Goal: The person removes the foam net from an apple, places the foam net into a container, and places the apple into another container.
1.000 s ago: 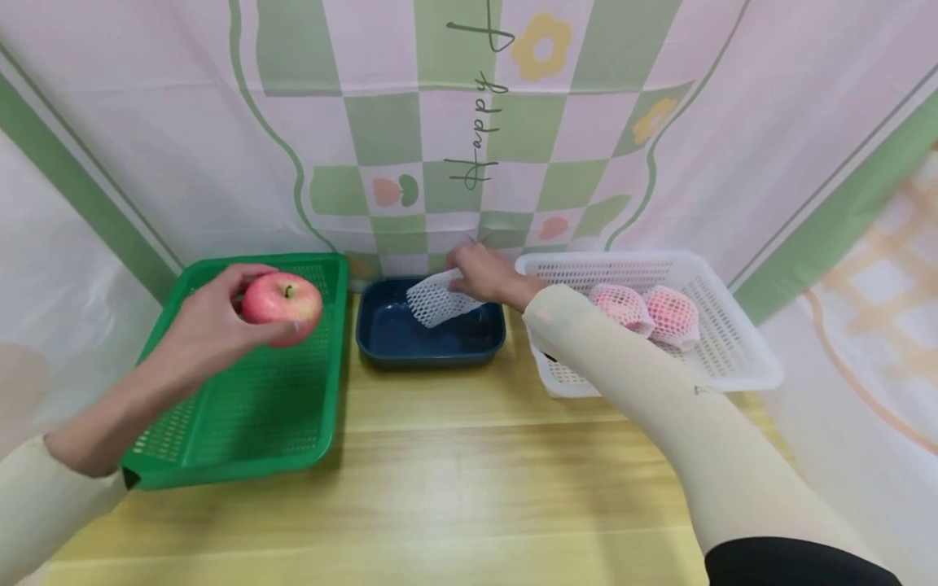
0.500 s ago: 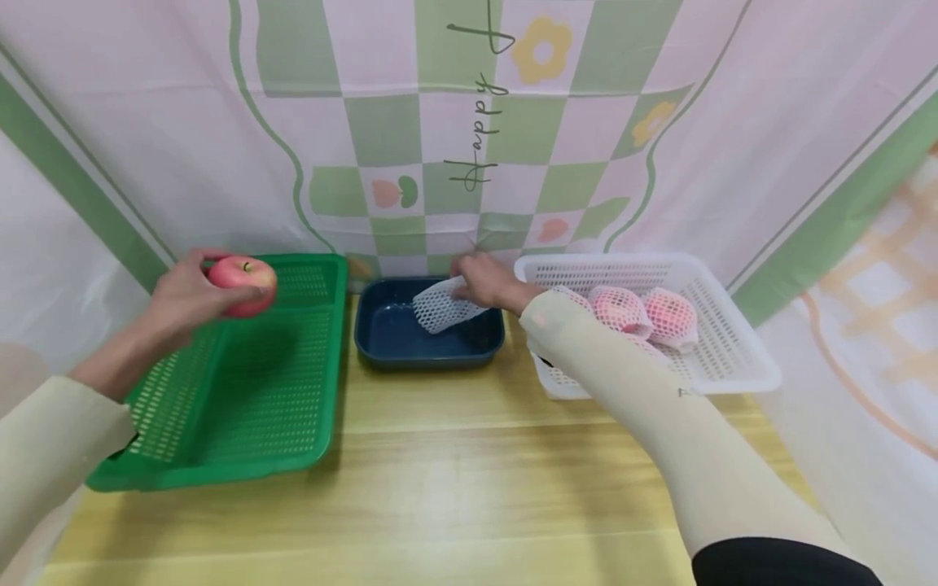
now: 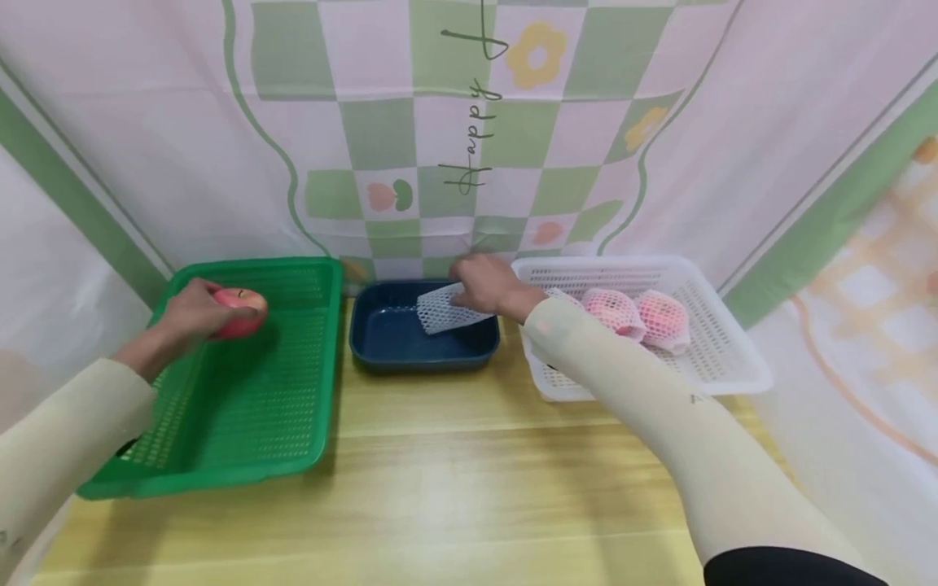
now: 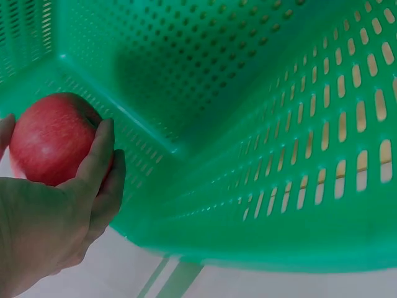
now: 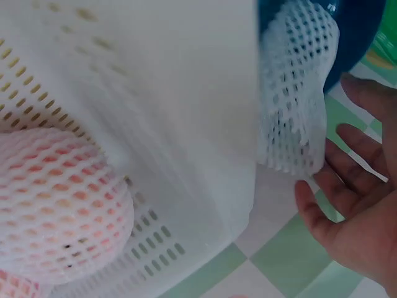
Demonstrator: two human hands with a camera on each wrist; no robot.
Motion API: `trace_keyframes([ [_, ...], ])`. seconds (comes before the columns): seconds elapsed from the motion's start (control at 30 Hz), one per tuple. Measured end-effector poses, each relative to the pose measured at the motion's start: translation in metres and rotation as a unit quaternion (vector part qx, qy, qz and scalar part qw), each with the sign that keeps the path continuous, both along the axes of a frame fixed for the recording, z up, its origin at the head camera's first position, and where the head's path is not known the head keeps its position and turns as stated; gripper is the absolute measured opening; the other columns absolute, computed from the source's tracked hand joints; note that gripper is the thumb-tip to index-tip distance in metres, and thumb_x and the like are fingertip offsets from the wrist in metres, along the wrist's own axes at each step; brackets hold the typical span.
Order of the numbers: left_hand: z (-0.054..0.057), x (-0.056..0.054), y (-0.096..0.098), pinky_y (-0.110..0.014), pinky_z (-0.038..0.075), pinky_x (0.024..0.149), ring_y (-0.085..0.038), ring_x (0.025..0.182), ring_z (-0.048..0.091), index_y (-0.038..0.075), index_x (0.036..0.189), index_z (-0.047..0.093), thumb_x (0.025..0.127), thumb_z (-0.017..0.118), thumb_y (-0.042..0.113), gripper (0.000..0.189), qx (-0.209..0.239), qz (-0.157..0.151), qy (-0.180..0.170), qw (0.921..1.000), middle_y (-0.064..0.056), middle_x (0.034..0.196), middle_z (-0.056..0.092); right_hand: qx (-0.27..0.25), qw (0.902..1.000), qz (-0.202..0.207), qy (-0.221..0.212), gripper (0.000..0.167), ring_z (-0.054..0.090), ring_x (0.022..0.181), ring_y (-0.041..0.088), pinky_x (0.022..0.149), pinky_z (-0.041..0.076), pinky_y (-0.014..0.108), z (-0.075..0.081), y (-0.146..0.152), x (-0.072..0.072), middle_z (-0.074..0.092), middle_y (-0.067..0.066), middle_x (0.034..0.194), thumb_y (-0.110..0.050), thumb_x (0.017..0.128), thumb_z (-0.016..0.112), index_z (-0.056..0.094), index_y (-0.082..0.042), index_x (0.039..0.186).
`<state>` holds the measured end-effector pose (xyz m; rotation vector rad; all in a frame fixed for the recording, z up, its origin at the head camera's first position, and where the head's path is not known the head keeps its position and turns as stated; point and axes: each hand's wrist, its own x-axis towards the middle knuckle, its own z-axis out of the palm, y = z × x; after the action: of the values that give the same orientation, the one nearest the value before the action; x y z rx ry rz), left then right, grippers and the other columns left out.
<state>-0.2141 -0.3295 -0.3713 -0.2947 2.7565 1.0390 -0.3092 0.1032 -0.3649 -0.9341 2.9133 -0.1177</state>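
Left hand (image 3: 189,314) grips an apple (image 3: 243,314), hiding its nine-o'clock side; right hand (image 3: 487,285), fingers loosely spread, gripping nothing, covers the foam net's two-o'clock end (image 3: 447,311).

I am working at a wood table (image 3: 454,488) that is filling the lower middle of the frame, in what is looking like a homely spot. A printed cloth (image 3: 516,134) is hanging across the top, showing pastel checks, flowers and the word "Happy". A green basket (image 3: 249,415) is sitting at left, a blue dish (image 3: 384,334) at centre, a white basket (image 3: 721,358) holding netted fruit (image 3: 663,319) at right. Whether this is a home, I am not telling surely.
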Motion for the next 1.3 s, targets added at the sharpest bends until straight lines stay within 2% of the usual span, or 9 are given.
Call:
trace_keyframes([
  [0.1, -0.010, 0.000, -0.003, -0.029, 0.055, 0.066, -0.038, 0.100, 0.061, -0.020, 0.133, 0.049, 0.095, 0.076, 0.035, 0.072, -0.004, -0.003, 0.001, 1.0000, -0.034, 0.122, 0.057, -0.003, 0.9997, 0.015, 0.017, 0.042, 0.070, 0.112, 0.033, 0.093, 0.059, 0.049, 0.000, -0.001, 0.006, 0.074, 0.015, 0.124, -0.029, 0.095, 0.079, 0.073, -0.004, 0.128],
  [0.2, -0.017, 0.000, -0.005, -0.031, 0.056, 0.064, -0.029, 0.087, 0.062, -0.018, 0.124, 0.054, 0.094, 0.077, 0.035, 0.065, -0.004, -0.007, -0.003, 1.0000, -0.028, 0.110, 0.062, -0.007, 0.9993, 0.025, 0.026, 0.040, 0.070, 0.113, 0.032, 0.095, 0.059, 0.048, 0.003, -0.003, 0.014, 0.074, 0.014, 0.124, -0.029, 0.097, 0.078, 0.073, -0.004, 0.127],
  [0.33, -0.023, -0.001, -0.006, -0.035, 0.056, 0.064, -0.022, 0.077, 0.059, -0.014, 0.112, 0.058, 0.094, 0.077, 0.034, 0.054, 0.001, -0.008, -0.012, 0.9999, -0.017, 0.096, 0.064, -0.023, 0.9981, 0.044, 0.037, 0.037, 0.070, 0.113, 0.031, 0.097, 0.058, 0.048, 0.010, -0.006, 0.027, 0.074, 0.013, 0.124, -0.028, 0.098, 0.077, 0.073, -0.005, 0.127],
  [0.53, -0.025, 0.000, -0.006, -0.035, 0.052, 0.063, -0.021, 0.073, 0.054, -0.005, 0.095, 0.056, 0.094, 0.077, 0.030, 0.041, 0.002, 0.006, -0.009, 0.9999, -0.010, 0.085, 0.059, -0.036, 0.9957, 0.071, 0.048, 0.035, 0.070, 0.110, 0.030, 0.093, 0.059, 0.046, 0.023, -0.006, 0.047, 0.074, 0.011, 0.124, -0.028, 0.099, 0.076, 0.074, -0.007, 0.126],
  [0.73, -0.029, -0.001, -0.008, -0.034, 0.048, 0.062, -0.020, 0.070, 0.049, 0.002, 0.083, 0.050, 0.094, 0.076, 0.028, 0.039, -0.003, 0.009, 0.005, 0.9999, -0.007, 0.079, 0.052, -0.054, 0.9933, 0.092, 0.046, 0.033, 0.072, 0.104, 0.028, 0.089, 0.061, 0.044, 0.041, 0.001, 0.068, 0.074, 0.009, 0.122, -0.030, 0.100, 0.074, 0.075, -0.007, 0.125],
  [0.83, -0.031, -0.002, -0.010, -0.033, 0.048, 0.064, -0.022, 0.073, 0.049, -0.001, 0.085, 0.051, 0.095, 0.076, 0.027, 0.038, 0.000, 0.012, 0.009, 0.9999, -0.010, 0.083, 0.053, -0.063, 0.9909, 0.107, 0.053, 0.033, 0.072, 0.103, 0.028, 0.088, 0.061, 0.044, 0.052, 0.008, 0.077, 0.074, 0.010, 0.121, -0.029, 0.100, 0.074, 0.075, -0.007, 0.124],
  [1.03, -0.032, -0.003, -0.008, -0.030, 0.048, 0.068, -0.035, 0.092, 0.054, -0.013, 0.106, 0.051, 0.095, 0.075, 0.025, 0.046, 0.008, 0.032, 0.010, 0.9994, -0.027, 0.106, 0.053, -0.075, 0.9875, 0.122, 0.065, 0.034, 0.072, 0.096, 0.028, 0.081, 0.061, 0.045, 0.069, 0.028, 0.086, 0.073, 0.010, 0.119, -0.028, 0.099, 0.075, 0.074, -0.005, 0.124],
  [1.2, -0.030, -0.003, -0.006, -0.033, 0.047, 0.074, -0.044, 0.103, 0.052, -0.021, 0.121, 0.042, 0.096, 0.073, 0.023, 0.059, 0.009, 0.041, -0.006, 0.9991, -0.034, 0.114, 0.048, -0.072, 0.9894, 0.106, 0.068, 0.034, 0.072, 0.092, 0.027, 0.077, 0.061, 0.045, 0.078, 0.049, 0.088, 0.073, 0.011, 0.123, -0.027, 0.098, 0.077, 0.074, -0.005, 0.124],
  [1.3, -0.029, -0.002, -0.005, -0.033, 0.048, 0.072, -0.044, 0.100, 0.054, -0.022, 0.119, 0.046, 0.094, 0.075, 0.023, 0.058, -0.005, 0.031, 0.001, 0.9995, -0.033, 0.109, 0.052, -0.063, 0.9918, 0.091, 0.065, 0.032, 0.071, 0.090, 0.026, 0.074, 0.060, 0.046, 0.079, 0.063, 0.088, 0.073, 0.010, 0.122, -0.027, 0.099, 0.075, 0.074, -0.006, 0.123],
])
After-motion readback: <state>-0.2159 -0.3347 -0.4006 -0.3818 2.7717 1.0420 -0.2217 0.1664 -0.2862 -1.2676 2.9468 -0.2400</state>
